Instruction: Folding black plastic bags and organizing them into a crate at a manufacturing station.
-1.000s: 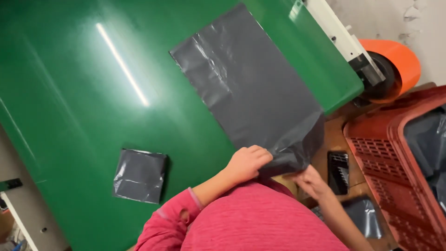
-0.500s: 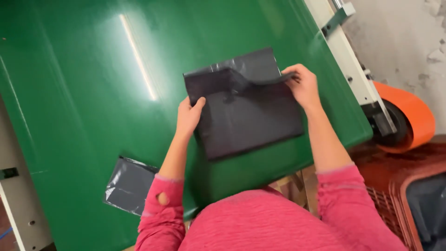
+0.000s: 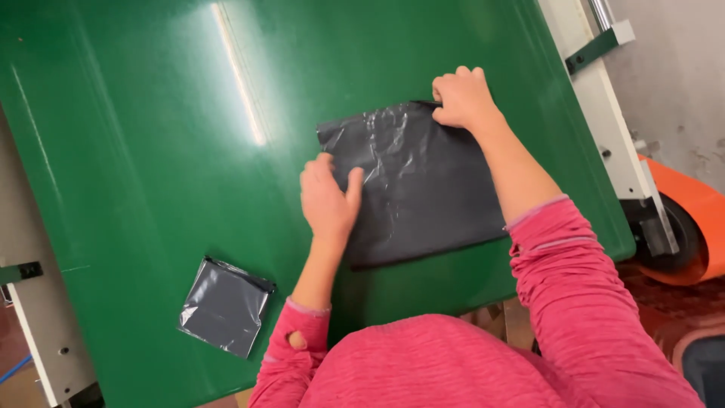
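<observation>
A dark grey plastic bag [image 3: 419,185], folded over once, lies flat on the green table [image 3: 151,151]. My left hand [image 3: 328,200] rests on the bag's left edge with fingers spread, pressing it down. My right hand [image 3: 461,98] sits curled on the bag's far right corner, fingers bent and pinching the corner. Both sleeves are pink.
A small folded dark grey bag [image 3: 225,306] lies near the table's front left. A white machine frame [image 3: 604,113] runs along the right edge, with an orange roll [image 3: 695,227] beyond it. Another white frame piece [image 3: 34,332] is at the left.
The long bag was pulled onto the table and folded in half. My hands moved from its near end up to its left edge and far corner, flattening it.
</observation>
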